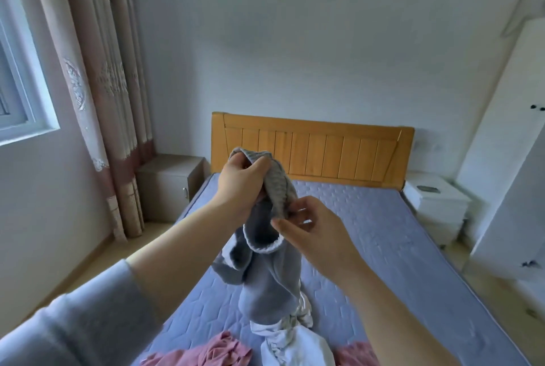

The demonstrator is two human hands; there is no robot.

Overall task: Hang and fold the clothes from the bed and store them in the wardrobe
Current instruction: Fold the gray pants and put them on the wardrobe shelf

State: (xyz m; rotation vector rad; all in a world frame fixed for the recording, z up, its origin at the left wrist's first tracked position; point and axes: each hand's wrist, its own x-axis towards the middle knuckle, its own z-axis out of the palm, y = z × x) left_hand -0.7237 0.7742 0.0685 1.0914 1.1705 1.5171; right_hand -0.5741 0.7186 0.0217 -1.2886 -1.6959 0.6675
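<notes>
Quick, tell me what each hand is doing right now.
Left hand: grips the grey sweater by its ribbed edge.
Right hand: pinches the same edge, lower down.

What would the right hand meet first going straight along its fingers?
The sweater: the right hand points up-left and seems to pinch its ribbed hem. Just beyond is the left hand, gripping the same hem; depth unclear.

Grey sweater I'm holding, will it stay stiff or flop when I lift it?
Probably floppy: the grey sweater sags in folds below the left hand and right hand. Likely fairly light, as the right hand only pinches its edge. The ribbed knit probably grips well.
</notes>
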